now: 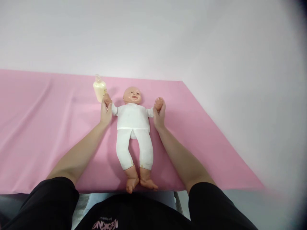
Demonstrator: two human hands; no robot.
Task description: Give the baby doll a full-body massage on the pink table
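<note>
A baby doll [133, 118] with a white cloth body lies on its back, its head away from me and its feet at the near table edge. Both of its arms are spread out sideways. My left hand [106, 111] is closed around the doll's hand on the left, close to a pump bottle. On the other side, my right hand [160, 115] grips the doll's other hand. Parts of my fingers are hidden behind the doll's hands.
The pump bottle [99, 90], filled with pale yellow liquid, stands just beyond my left hand. A pink cloth [187, 140] with some creases covers the table. White walls [153, 38] rise behind and to the right.
</note>
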